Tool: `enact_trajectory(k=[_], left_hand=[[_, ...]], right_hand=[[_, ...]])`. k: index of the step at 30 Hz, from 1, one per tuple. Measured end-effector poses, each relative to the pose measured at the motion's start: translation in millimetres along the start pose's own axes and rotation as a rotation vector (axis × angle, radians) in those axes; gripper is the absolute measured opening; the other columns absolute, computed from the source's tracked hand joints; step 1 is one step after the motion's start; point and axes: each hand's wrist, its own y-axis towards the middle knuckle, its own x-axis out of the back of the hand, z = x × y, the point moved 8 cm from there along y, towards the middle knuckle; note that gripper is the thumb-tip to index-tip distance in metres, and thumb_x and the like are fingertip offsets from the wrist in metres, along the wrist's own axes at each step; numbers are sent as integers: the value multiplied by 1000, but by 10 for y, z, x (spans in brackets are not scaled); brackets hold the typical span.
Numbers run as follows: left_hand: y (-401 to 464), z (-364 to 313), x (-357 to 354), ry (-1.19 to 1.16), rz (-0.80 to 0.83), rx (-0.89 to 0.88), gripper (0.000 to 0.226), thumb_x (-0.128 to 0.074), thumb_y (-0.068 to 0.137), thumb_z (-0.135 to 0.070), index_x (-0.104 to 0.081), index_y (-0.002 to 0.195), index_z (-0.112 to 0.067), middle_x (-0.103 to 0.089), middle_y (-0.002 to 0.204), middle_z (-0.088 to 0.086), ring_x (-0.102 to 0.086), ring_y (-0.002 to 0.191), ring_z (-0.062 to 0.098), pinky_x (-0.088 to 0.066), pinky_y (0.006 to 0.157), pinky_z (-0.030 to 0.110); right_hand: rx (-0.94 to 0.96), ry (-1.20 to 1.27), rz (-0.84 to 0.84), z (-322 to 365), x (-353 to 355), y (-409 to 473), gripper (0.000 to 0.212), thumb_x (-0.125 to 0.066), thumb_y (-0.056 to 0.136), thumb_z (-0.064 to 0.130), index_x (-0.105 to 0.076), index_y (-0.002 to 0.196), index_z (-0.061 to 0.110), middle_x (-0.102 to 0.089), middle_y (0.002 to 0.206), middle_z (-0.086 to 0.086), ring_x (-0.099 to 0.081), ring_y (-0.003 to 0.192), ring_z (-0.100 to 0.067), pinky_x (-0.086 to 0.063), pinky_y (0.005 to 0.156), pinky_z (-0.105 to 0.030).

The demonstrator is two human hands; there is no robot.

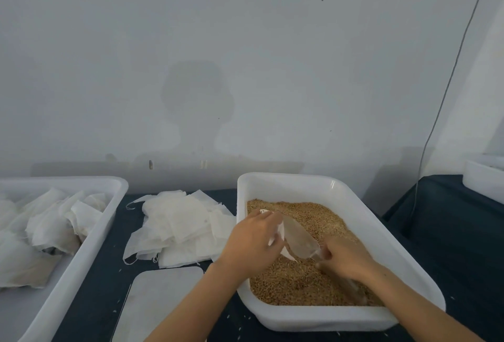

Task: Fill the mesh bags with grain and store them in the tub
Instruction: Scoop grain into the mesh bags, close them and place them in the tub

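The left hand (252, 241) pinches the mouth of a thin white mesh bag (275, 235) and holds it open over the grain. The right hand (345, 257) grips the handle of a clear plastic scoop (298, 238), and the scoop's front end pokes into the bag's mouth. The bag looks soft, crinkly and a little see-through.

Both hands work over the white grain tub (305, 183), which sits on the right part of the desk (101, 265). The tub holds a deep layer of small golden-brown grain (297, 281). A few loose grains lie on the dark desk by the tub's near edge.

A messy pile of empty mesh bags (180, 227) lies flat on the desk just left of the grain tub. At the desk's left edge stands a second white tub (90, 243) with lumpy filled bags (41, 232) stacked inside. A flat grey lid (158, 300) rests at the near edge, between the tubs.
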Motion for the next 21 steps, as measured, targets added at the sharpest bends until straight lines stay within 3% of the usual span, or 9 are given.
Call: enact_trajectory(k=[3, 6, 9, 14, 18, 21], left_hand=[[-12, 41, -30, -14, 14, 38, 4, -44, 90, -18, -43, 92, -21, -47, 78, -8, -39, 79, 10, -32, 62, 23], [13, 115, -18, 32, -8, 60, 8, -45, 95, -22, -52, 99, -19, -57, 89, -5, -37, 83, 7, -30, 66, 18], [47, 166, 19, 109, -15, 24, 15, -44, 97, -24, -56, 105, -20, -56, 99, -5, -32, 88, 5, -23, 72, 14], [95, 162, 25, 215, 41, -30, 22, -39, 100, -23, -53, 116, -20, -51, 111, -2, -40, 103, 15, -32, 86, 23], [123, 152, 23, 273, 45, -9, 20, -39, 100, -20, -52, 116, -21, -53, 106, -2, -47, 91, 15, -37, 71, 25], [113, 135, -33, 277, 88, -15, 19, -39, 101, -21, -52, 115, -20, -53, 107, 0, -52, 89, 17, -43, 69, 28]], right_hand=[[23, -21, -29, -4, 93, 25, 25, -53, 94, 35, -40, 74, 26, -50, 78, 12, -45, 66, -1, -35, 56, -14], [22, 15, -73, -128, 403, -33, 16, -58, 91, 30, -46, 82, 27, -55, 86, 11, -54, 75, -4, -39, 62, -15], [39, -116, -74, -232, 749, -149, 10, -65, 86, 28, -56, 89, 29, -56, 89, 17, -55, 81, -1, -30, 55, -14], [80, -331, -79, -204, 911, -235, 20, -67, 84, 19, -62, 97, 33, -49, 79, 18, -48, 72, 4, -27, 54, -14], [166, -269, -50, 20, 662, -198, 18, -66, 83, 15, -64, 94, 29, -60, 87, 15, -57, 81, 1, -38, 62, -9], [214, -132, -19, 99, 461, -158, 16, -65, 84, 15, -62, 94, 28, -58, 91, 17, -55, 88, 2, -35, 62, -8]])
